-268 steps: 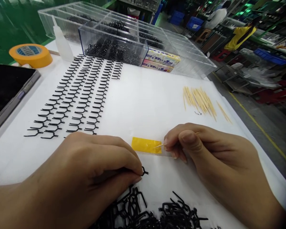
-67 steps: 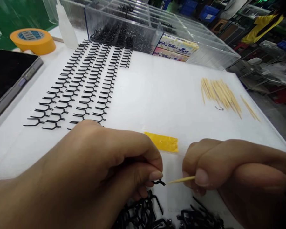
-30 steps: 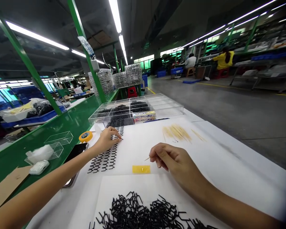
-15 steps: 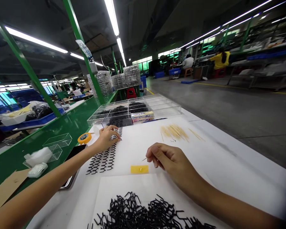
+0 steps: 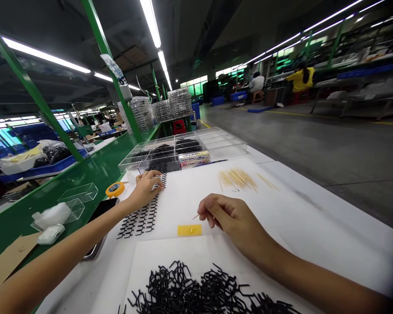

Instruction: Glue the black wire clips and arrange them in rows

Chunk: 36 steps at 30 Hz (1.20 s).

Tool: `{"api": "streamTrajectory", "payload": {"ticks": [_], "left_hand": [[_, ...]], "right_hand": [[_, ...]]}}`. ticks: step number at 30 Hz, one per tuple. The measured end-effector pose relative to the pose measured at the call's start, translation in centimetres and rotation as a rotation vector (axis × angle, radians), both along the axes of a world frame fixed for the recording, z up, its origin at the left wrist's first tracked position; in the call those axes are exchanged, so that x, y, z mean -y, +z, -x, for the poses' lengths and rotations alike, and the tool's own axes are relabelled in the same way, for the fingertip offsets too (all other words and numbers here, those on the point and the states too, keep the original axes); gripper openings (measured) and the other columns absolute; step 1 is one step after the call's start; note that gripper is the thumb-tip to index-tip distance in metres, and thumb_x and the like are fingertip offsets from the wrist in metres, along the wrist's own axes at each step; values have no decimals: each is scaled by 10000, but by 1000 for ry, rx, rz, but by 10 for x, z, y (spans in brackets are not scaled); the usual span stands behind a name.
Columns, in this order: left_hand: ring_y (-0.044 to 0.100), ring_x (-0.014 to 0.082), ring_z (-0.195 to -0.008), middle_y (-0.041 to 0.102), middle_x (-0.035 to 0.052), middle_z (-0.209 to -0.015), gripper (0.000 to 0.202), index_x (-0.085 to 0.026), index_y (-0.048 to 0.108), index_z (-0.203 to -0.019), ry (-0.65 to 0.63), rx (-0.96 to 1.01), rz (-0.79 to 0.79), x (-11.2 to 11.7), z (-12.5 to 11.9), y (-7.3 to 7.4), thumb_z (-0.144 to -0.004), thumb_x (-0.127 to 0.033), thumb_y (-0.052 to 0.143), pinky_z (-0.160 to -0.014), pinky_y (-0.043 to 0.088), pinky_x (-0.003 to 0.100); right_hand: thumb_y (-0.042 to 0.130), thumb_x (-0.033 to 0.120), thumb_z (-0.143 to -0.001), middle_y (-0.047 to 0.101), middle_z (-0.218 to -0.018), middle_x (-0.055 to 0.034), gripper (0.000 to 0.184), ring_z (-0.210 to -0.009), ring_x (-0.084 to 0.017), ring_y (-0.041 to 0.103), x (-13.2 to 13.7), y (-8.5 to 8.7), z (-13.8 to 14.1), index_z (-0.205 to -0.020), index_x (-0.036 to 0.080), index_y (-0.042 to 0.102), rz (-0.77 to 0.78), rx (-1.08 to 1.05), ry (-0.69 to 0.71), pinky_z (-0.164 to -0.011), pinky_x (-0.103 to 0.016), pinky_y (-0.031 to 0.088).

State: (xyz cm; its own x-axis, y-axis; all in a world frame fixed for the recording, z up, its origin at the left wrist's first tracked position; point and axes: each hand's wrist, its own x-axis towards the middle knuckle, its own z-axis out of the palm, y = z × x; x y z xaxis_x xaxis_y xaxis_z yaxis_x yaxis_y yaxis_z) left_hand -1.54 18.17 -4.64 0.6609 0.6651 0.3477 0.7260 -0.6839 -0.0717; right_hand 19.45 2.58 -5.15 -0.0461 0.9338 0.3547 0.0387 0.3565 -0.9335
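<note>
My left hand [image 5: 146, 186] reaches far forward, fingers curled down on the top of the rows of small black forked parts [image 5: 140, 216] laid out on the white sheet. Whether a part is still between its fingertips is hidden. My right hand [image 5: 227, 213] rests near the middle of the table, pinching a toothpick [image 5: 195, 216] whose tip points left, just above a yellow strip of tape [image 5: 189, 230]. A loose heap of black parts [image 5: 196, 291] lies at the near edge.
Clear compartment trays [image 5: 183, 150] holding black parts stand at the back, with a box beside them. A pile of toothpicks [image 5: 239, 179] lies back right. An orange tape roll [image 5: 115, 189], a phone [image 5: 100, 213] and small clear boxes [image 5: 75, 196] sit left. Other people sit at distant benches.
Both hands were working close together over the heap; since then the view has lifted, my left hand has stretched out to the laid-out rows, and my right hand has stayed by the yellow tape.
</note>
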Motion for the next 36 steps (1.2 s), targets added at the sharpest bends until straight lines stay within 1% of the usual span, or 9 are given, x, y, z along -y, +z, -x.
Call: {"api": "streamTrajectory", "payload": {"ticks": [8, 12, 15, 20, 23, 27, 32, 34, 36], "left_hand": [[496, 234, -1052, 492, 87, -1190, 251, -160, 528, -1081, 25, 7, -11, 0, -2, 0, -854, -267, 516, -878, 422, 456], [498, 234, -1051, 497, 87, -1183, 246, -157, 530, -1076, 38, 48, -24, 5, 2, 5, -855, -264, 515, -876, 424, 456], [512, 225, -1032, 513, 85, -1159, 226, -152, 536, -1062, 43, 98, -32, 19, 7, 13, -864, -256, 502, -862, 437, 443], [532, 208, -999, 544, 75, -1111, 186, -149, 554, -1024, -10, 126, -14, 59, 16, 18, -871, -234, 491, -856, 443, 429], [533, 206, -996, 549, 73, -1102, 177, -148, 557, -1015, -34, 136, -11, 84, 20, 13, -870, -225, 492, -858, 441, 430], [520, 212, -1018, 541, 73, -1120, 175, -155, 560, -1015, -86, 138, -14, 109, 23, 0, -867, -223, 495, -888, 416, 449], [508, 220, -1041, 531, 75, -1142, 189, -156, 558, -1027, -146, 148, -26, 120, 25, -13, -862, -232, 505, -907, 398, 465], [506, 222, -1043, 525, 77, -1150, 198, -159, 553, -1038, -147, 167, -36, 119, 26, -15, -863, -238, 503, -903, 402, 463], [505, 224, -1046, 521, 79, -1156, 207, -160, 548, -1048, -146, 188, -47, 118, 27, -16, -863, -243, 503, -899, 407, 461]], "right_hand": [[416, 289, -940, 551, -670, -12, 313, -566, -122, 459, -1, -2, 0, -724, 139, 584, -32, 17, -4, -559, -249, 381], [420, 322, -950, 544, -675, 0, 328, -574, -121, 484, -2, -2, 0, -735, 130, 577, -63, 25, -22, -577, -253, 404], [419, 348, -953, 540, -663, 7, 337, -559, -116, 497, -3, -2, -1, -746, 129, 570, -83, 29, -54, -563, -247, 417], [412, 363, -960, 519, -617, 25, 319, -500, -104, 492, -4, -5, -5, -815, 125, 566, -106, 57, -164, -516, -233, 424], [435, 344, -956, 530, -648, 19, 284, -534, -108, 515, -9, -9, -8, -836, 125, 570, -115, 82, -238, -544, -245, 449], [445, 322, -956, 557, -711, 2, 257, -559, -108, 540, -17, -17, -11, -864, 119, 571, -92, 88, -298, -553, -248, 475], [467, 303, -950, 573, -785, -16, 213, -578, -110, 559, -27, -26, -17, -943, 111, 559, -73, 88, -340, -533, -240, 492], [480, 289, -945, 575, -806, -21, 196, -588, -111, 565, -29, -20, -18, -959, 109, 558, -92, 113, -318, -528, -237, 496], [491, 279, -940, 576, -826, -26, 184, -607, -116, 571, -27, -5, -9, -966, 109, 558, -149, 147, -273, -537, -241, 501]]}}
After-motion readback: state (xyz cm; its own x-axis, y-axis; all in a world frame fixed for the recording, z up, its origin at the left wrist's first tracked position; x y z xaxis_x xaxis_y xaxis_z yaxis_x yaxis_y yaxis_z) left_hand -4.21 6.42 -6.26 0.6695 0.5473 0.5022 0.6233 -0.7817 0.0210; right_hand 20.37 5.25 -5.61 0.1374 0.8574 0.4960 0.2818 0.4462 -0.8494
